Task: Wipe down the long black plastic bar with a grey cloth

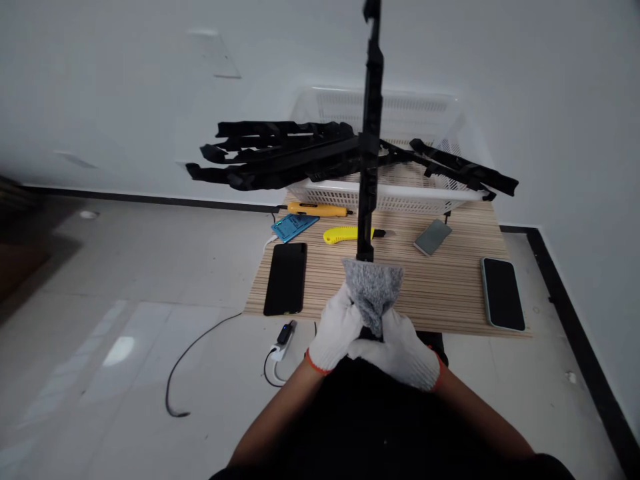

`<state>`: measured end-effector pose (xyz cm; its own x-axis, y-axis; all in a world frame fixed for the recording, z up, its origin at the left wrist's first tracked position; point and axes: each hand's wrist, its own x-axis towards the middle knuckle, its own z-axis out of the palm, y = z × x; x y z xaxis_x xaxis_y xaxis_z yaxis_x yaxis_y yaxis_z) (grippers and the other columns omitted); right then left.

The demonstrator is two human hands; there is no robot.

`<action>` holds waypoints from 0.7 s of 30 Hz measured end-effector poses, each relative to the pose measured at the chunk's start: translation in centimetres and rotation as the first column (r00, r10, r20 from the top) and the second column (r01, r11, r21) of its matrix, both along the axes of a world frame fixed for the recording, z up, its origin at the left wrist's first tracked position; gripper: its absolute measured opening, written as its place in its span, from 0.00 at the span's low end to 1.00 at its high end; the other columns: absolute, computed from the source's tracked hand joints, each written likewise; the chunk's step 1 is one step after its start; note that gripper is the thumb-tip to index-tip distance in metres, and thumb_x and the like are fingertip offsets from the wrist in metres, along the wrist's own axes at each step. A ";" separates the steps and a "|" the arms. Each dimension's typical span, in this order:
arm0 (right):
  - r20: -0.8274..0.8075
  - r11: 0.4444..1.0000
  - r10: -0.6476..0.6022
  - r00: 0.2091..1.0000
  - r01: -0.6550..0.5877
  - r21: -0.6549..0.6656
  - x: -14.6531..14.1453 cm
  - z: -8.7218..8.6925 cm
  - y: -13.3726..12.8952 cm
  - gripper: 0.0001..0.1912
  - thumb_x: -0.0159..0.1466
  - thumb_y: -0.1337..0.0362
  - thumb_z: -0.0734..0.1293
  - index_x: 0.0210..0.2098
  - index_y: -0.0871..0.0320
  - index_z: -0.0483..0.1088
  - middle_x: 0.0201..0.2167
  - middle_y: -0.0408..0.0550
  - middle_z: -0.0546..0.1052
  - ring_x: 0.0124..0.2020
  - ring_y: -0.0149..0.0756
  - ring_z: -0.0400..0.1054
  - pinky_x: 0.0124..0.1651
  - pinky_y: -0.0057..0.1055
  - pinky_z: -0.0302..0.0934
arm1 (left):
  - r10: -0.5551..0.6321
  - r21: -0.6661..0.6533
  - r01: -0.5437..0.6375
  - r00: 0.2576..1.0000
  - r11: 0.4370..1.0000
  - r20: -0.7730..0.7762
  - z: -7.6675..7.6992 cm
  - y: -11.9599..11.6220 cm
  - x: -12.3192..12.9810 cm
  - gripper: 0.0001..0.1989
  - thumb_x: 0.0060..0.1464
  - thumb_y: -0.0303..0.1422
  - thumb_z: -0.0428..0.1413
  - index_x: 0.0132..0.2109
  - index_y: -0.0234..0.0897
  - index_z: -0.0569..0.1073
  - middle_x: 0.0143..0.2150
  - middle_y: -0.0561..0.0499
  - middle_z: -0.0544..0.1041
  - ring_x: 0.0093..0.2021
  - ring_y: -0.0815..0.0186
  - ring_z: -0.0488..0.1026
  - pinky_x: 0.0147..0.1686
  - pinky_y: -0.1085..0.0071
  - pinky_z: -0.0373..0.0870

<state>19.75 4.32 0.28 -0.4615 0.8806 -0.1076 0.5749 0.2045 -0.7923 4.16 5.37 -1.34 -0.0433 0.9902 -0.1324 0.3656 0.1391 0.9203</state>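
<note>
A long, narrow black plastic strip (370, 147) with notched edges stands almost straight up in the view, its near end between my hands. Around that near end is bunched a grey cloth (374, 287). My left hand (340, 330), in a white knit glove with an orange cuff, is closed on the cloth from the left. Wearing a matching glove, my right hand (405, 350) grips the cloth from the right, its thumb reaching toward the left hand. The cloth and gloves hide most of the strip's lower end and some fingertips.
Behind, a white plastic basket (425, 200) bears several similar black strips (280, 157), some jutting past its rim. On the wood-grain table (440, 293) lie a yellow utility knife (343, 235), an orange-yellow tool (317, 210), a blue packet (294, 227), a grey block (433, 237) and two phones (285, 279).
</note>
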 end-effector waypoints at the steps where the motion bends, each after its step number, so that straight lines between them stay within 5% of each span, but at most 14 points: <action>1: 0.006 1.000 -0.004 1.000 0.003 0.028 0.0 -0.1 -0.2 0.28 0.61 0.56 0.74 0.58 0.57 0.69 0.49 0.55 0.80 0.51 0.49 0.77 0.53 0.42 0.70 | 0.048 0.009 -0.048 0.999 0.999 -0.003 0.0 0.2 0.0 0.11 0.60 0.38 0.50 0.43 0.40 0.74 0.43 0.42 0.84 0.45 0.54 0.81 0.46 0.60 0.77; 4: -0.004 0.997 -0.068 0.998 0.068 0.039 -0.1 -0.3 -0.7 0.21 0.63 0.56 0.71 0.53 0.57 0.73 0.45 0.55 0.82 0.47 0.50 0.79 0.50 0.42 0.72 | 0.135 0.049 -0.133 0.990 0.990 -0.035 0.0 0.6 -0.1 0.12 0.58 0.40 0.53 0.44 0.41 0.74 0.44 0.43 0.84 0.48 0.52 0.81 0.47 0.60 0.76; 7: -0.070 0.968 -0.241 0.968 0.236 -0.082 0.3 -0.1 -0.2 0.16 0.64 0.52 0.70 0.46 0.55 0.77 0.40 0.52 0.84 0.42 0.49 0.80 0.46 0.41 0.73 | 0.173 0.077 -0.171 0.985 0.982 -0.017 0.4 0.9 -0.2 0.13 0.58 0.42 0.57 0.46 0.42 0.74 0.36 0.49 0.83 0.40 0.57 0.81 0.41 0.66 0.75; 10: -0.034 0.830 -0.557 0.830 0.556 -0.044 1.6 0.5 1.8 0.23 0.66 0.47 0.66 0.52 0.56 0.77 0.47 0.57 0.83 0.49 0.54 0.79 0.51 0.48 0.72 | 0.237 0.050 -0.243 0.966 0.969 0.107 1.0 1.3 -0.3 0.13 0.59 0.45 0.60 0.42 0.42 0.70 0.27 0.56 0.77 0.27 0.67 0.74 0.29 0.73 0.69; 12: 0.116 0.750 -0.661 0.741 0.655 0.091 2.9 1.0 3.4 0.30 0.66 0.46 0.66 0.57 0.61 0.75 0.57 0.66 0.77 0.58 0.62 0.73 0.58 0.58 0.68 | 0.244 0.021 -0.258 0.932 0.966 0.268 1.3 1.6 -0.3 0.16 0.60 0.47 0.60 0.39 0.42 0.66 0.26 0.58 0.73 0.22 0.72 0.69 0.23 0.75 0.64; 16: 0.275 0.951 -0.308 0.911 0.299 0.076 5.9 2.2 5.0 0.43 0.55 0.49 0.76 0.67 0.57 0.68 0.75 0.62 0.57 0.74 0.69 0.52 0.70 0.67 0.53 | 0.128 -0.018 -0.133 0.892 0.991 0.434 1.5 1.5 0.6 0.19 0.61 0.48 0.60 0.41 0.42 0.61 0.32 0.58 0.74 0.22 0.74 0.68 0.23 0.76 0.64; 19: 0.007 0.916 -0.396 0.918 0.395 0.078 7.1 2.7 4.8 0.44 0.60 0.51 0.72 0.73 0.51 0.59 0.78 0.53 0.51 0.76 0.59 0.50 0.74 0.61 0.51 | 0.066 -0.024 -0.062 0.977 0.998 0.204 1.3 0.9 2.7 0.17 0.60 0.46 0.61 0.44 0.43 0.63 0.33 0.57 0.76 0.28 0.69 0.75 0.31 0.72 0.71; 21: -0.199 0.883 -0.461 0.865 0.470 -0.002 7.0 3.0 4.7 0.40 0.63 0.54 0.69 0.73 0.49 0.59 0.73 0.51 0.63 0.72 0.53 0.60 0.71 0.55 0.58 | -0.035 0.008 0.034 0.999 0.999 0.014 1.0 0.5 4.4 0.17 0.59 0.46 0.61 0.47 0.43 0.66 0.34 0.55 0.78 0.32 0.63 0.79 0.35 0.68 0.74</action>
